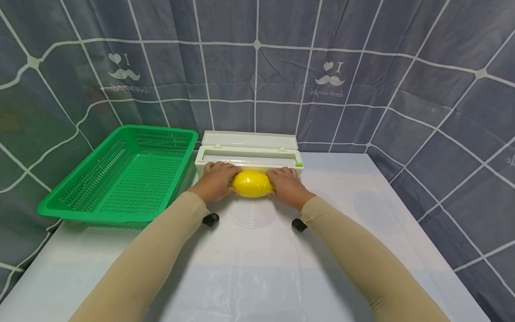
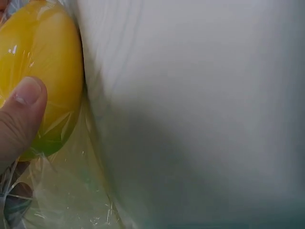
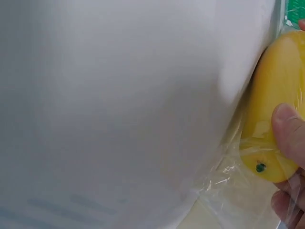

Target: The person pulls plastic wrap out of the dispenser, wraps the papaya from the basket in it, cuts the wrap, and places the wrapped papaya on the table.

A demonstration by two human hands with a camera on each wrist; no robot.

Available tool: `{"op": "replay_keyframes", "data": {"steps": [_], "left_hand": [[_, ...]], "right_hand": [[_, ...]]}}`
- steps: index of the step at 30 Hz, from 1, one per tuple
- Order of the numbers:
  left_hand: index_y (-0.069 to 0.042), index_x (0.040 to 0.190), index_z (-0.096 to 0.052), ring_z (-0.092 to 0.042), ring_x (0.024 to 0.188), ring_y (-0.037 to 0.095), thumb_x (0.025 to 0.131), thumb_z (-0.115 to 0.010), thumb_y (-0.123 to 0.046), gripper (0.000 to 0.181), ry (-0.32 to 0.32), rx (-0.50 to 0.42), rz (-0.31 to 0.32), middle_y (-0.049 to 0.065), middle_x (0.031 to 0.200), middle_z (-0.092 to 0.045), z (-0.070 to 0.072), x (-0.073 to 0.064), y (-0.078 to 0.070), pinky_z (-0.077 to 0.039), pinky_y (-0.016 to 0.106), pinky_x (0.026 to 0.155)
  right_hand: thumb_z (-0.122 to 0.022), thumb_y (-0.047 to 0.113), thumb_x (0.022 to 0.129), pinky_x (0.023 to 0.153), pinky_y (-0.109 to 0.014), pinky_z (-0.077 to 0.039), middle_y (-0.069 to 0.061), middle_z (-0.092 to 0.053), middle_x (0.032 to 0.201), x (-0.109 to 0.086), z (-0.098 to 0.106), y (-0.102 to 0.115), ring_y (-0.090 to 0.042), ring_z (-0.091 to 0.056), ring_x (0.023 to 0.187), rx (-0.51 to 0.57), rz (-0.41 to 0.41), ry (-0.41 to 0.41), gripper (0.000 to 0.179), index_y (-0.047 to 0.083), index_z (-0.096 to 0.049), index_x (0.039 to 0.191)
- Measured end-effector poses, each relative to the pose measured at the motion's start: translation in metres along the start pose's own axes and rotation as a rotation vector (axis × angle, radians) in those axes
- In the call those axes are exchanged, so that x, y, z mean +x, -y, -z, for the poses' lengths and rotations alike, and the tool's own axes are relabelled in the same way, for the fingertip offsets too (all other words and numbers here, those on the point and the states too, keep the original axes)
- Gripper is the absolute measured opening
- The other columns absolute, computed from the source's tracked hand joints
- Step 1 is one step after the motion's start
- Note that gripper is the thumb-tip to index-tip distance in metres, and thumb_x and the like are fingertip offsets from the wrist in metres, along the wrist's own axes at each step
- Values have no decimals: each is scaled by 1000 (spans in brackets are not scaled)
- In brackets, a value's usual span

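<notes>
Slate-grey sheeting [image 1: 281, 80] fills everything beyond the two grips, creased fabric-like stuff crossed by a white grid. Beneath them spreads the counter [image 1: 261, 286], pale and smooth with a faint gloss. Tan sleeves [image 1: 350, 241] run in to both grips, wrinkling softly. Left of the left grip sits a green basket [image 1: 137, 183], rectangular plastic with flared sides, perforated all over. Straight ahead of both grips, a long white machine [image 1: 249, 153] in hard plastic, lid [image 1: 249, 139] flipped back.

And here's the centre of it: a yellow fruit [image 1: 252, 183], shiny and oval, in clear crinkled film [image 2: 62, 191], right between the grips and near the machine's front. The left grip [image 1: 217, 179] holds one end, thumb pressed down near a green tip [image 2: 46, 145]; the right grip [image 1: 287, 185] has the other, thumb on top, dark green spot [image 3: 260, 167] showing beside it. Both are closed to the fruit's thickness. A little green tab [image 1: 299, 164] peeks out right of the right grip.

Lettering now, high beyond each grip: "I", heart, moustache and a mirror-reversed "love simple".
</notes>
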State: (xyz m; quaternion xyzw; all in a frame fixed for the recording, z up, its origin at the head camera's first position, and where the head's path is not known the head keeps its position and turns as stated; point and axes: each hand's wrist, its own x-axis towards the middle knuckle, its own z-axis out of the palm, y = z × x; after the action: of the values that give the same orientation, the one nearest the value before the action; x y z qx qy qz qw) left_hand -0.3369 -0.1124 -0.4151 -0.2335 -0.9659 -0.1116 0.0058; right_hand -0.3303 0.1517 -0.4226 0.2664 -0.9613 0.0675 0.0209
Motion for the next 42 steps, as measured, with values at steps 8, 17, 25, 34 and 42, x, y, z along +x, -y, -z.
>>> {"op": "replay_keyframes", "data": {"steps": [8, 17, 25, 34, 42], "left_hand": [[-20, 157, -51, -46, 145, 33, 90, -83, -41, 77, 4, 31, -7, 5, 155, -54, 3, -2, -3, -22, 61, 121], [-20, 161, -44, -43, 147, 37, 95, -78, -41, 77, 17, 95, -4, 7, 160, -50, 0, -6, -5, -24, 63, 121], [-20, 160, -45, -43, 146, 38, 94, -76, -53, 80, -7, 48, -5, 7, 160, -52, 0, -6, -5, -22, 63, 120], [-20, 151, -55, -49, 136, 33, 91, -81, -47, 71, -83, -48, 12, 1, 156, -58, -3, -5, -3, -21, 60, 117], [-22, 153, -54, -43, 144, 38, 92, -78, -52, 71, -74, -35, 14, 6, 157, -54, -5, -6, -1, -23, 62, 115]], "right_hand": [[-75, 28, 100, 122, -54, -27, -11, -54, 157, -4, 3, 0, -34, -45, 145, 3, 3, 21, 62, 8, -49, 152], [-81, 43, 92, 124, -55, -23, -10, -48, 162, -3, 1, 0, -36, -40, 148, 101, -4, 27, 84, 9, -41, 158], [-77, 44, 96, 120, -55, -29, -12, -55, 148, -1, 1, 1, -35, -44, 136, -3, -8, -49, 66, 9, -57, 148], [-77, 40, 97, 122, -55, -30, -14, -54, 156, -1, 2, 0, -36, -46, 143, 10, -6, -44, 73, 6, -49, 155], [-76, 39, 97, 121, -55, -30, -14, -54, 154, -2, 3, -2, -36, -45, 140, 24, -8, -18, 69, 8, -52, 154]]}}
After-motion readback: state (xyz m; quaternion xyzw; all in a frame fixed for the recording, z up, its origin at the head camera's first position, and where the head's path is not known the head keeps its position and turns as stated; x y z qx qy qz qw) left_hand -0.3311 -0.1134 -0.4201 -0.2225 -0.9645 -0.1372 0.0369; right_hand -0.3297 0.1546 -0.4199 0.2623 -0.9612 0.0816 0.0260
